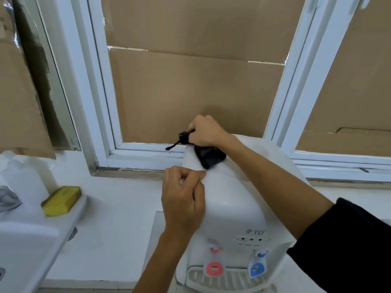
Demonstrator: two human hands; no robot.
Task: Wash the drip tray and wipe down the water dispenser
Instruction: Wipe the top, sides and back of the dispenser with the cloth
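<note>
A white water dispenser stands on the white counter, with a red tap and a blue tap low on its front. Its white slotted drip tray sits in place under the taps. My right hand reaches over the top of the dispenser and grips a black object, seemingly a small spray bottle with its thin nozzle pointing left. My left hand is at the dispenser's upper left side and pinches the edge of a white sheet of cloth or paper lying on the top.
A yellow sponge lies on the rim of a white sink at the left, beside a white bottle. Behind the dispenser is a white window frame backed with brown cardboard.
</note>
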